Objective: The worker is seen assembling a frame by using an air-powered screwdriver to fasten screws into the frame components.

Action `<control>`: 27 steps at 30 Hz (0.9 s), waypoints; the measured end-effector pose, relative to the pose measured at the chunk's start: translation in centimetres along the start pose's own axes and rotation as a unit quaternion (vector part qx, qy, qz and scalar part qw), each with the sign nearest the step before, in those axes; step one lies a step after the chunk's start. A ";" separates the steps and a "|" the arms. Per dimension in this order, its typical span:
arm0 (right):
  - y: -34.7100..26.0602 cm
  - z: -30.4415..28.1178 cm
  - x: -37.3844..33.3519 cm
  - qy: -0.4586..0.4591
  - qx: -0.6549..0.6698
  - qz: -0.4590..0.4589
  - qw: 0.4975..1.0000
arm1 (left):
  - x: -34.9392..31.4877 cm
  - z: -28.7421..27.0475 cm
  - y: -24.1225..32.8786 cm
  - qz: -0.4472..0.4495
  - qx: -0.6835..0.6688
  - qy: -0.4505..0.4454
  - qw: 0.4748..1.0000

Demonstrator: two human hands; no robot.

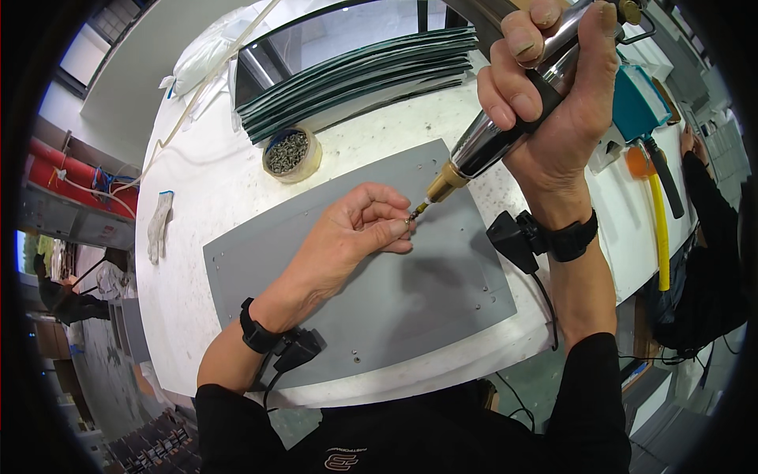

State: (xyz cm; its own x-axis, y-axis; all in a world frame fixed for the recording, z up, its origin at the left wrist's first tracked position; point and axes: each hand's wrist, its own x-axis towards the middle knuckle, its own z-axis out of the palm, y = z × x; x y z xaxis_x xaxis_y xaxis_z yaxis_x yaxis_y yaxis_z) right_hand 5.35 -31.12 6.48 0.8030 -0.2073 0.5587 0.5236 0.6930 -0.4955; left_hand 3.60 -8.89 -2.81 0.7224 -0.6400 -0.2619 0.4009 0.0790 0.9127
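Above the gray panel [371, 312], a power screwdriver [478, 147] is clasped by the right hand [564, 122]; at its bit [419, 209], a small screw [408, 222] is pinched by the left hand [355, 227].

Driver [480, 146], far right: glossy silver metal is seen on the body [562, 73], matt black on the grip band [541, 99], brass-coloured metal at the nose [446, 183]. Gray panel [363, 316]: smooth, matt; metal or plastic can't be told. Table top [178, 316] is finished smooth white, dark-specked. Screws [287, 150], far left: dull metal, heaped in plastic-looking tub [306, 167]. Far stack [355, 83]: glossy, mirror-like top face is shown. Glove [160, 227], left: soft, wrinkled cloth. Dustpan [638, 103], far right: teal plastic. Sleeves [594, 395], near: matt black cloth.
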 end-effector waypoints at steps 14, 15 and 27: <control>0.2 -0.6 -0.1 -0.055 -0.001 -0.026 0.998 | -0.1 0.4 -0.3 0.016 -0.021 -0.004 1.000; -0.1 -0.5 -0.2 -0.056 -0.008 -0.022 0.998 | 0.0 0.5 -0.4 0.002 -0.032 -0.013 0.999; -1.9 -1.4 -2.4 -0.114 -0.071 0.081 0.988 | 1.9 4.1 -1.9 0.088 0.283 -0.015 0.955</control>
State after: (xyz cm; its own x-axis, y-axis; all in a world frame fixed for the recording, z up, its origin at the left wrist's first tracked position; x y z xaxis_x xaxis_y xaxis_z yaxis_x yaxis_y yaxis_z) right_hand 2.84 -32.95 5.13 0.8030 0.0713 0.5917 0.4407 0.5972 -0.6702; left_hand 1.90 -13.43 -3.72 0.7313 -0.6764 -0.0878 -0.0993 -0.2329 0.9674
